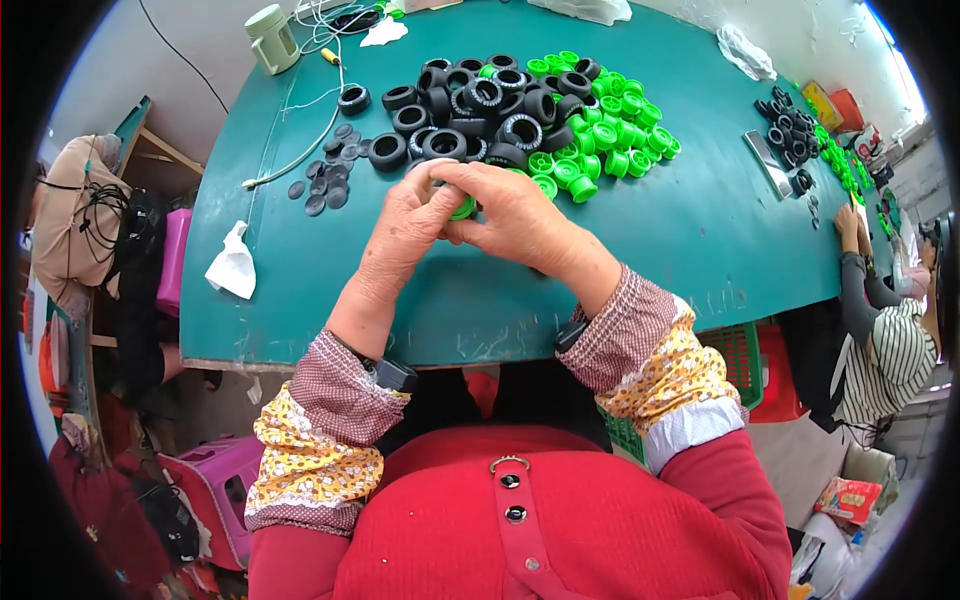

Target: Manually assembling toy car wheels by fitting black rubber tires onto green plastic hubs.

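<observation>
My left hand (398,222) and my right hand (515,208) meet above the near middle of the table, fingers closed together. Between them a green toy wheel rim (463,208) shows in part; the fingers cover the rest, so I cannot tell whether a tyre is around it. Just beyond my hands lies a heap of black toy tyres (468,126). Against its right side spreads a pile of bright green rims (622,130). Small black discs (335,172) are scattered left of the tyres.
The green table (600,290) also bears a lidded cup (270,40), a white cable (300,160) and a crumpled tissue (232,262). At the right, a person in a striped top (885,355) sits by more tyres and rims. A green crate (735,360) stands below the table edge.
</observation>
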`<state>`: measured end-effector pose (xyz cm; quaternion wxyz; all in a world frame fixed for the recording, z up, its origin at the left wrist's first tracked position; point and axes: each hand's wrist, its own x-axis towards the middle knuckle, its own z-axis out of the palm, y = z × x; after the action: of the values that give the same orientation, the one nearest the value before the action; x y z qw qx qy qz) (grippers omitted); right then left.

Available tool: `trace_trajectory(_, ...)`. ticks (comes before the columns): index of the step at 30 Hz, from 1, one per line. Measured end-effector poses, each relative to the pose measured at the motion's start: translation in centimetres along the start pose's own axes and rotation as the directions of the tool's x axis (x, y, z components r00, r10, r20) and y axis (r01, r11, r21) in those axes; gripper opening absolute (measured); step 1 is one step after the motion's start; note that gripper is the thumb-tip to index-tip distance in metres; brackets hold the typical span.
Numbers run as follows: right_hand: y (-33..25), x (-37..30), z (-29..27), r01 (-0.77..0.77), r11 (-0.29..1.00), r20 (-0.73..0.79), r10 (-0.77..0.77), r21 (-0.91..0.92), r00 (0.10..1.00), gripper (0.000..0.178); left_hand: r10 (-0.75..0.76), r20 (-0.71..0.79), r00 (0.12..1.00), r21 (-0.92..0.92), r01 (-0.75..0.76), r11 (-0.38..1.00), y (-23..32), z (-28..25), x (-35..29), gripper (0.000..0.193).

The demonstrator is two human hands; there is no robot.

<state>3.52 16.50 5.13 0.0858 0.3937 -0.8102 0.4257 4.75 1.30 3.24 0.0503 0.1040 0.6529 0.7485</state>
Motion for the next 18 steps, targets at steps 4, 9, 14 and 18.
trace_trajectory(4,1.9,-0.8,0.0,-0.133,0.985,-0.207,0.153,0.106,0.966,0.042,-0.017,0.044,0.999,0.075,0.014,0.997,1.4,-1.0,1.7,0.039)
trace_trajectory(9,4.4,-1.1,-1.2,-0.253,0.955,-0.270,0.287,0.156,0.919,0.039,0.272,0.048,0.961,0.835,-0.188,0.517,0.1,-2.0,1.5,0.042)
trace_trajectory(14,4.9,-1.2,-1.1,-0.241,0.955,-0.293,0.283,0.169,0.913,0.033,0.143,0.315,0.938,0.934,-0.334,0.129,1.2,0.6,1.3,0.050)
trace_trajectory(18,4.5,-1.0,-2.4,-0.306,0.552,-0.020,0.506,0.775,0.862,0.027,0.148,0.334,0.931,0.928,-0.352,0.119,0.7,0.2,1.2,0.045)
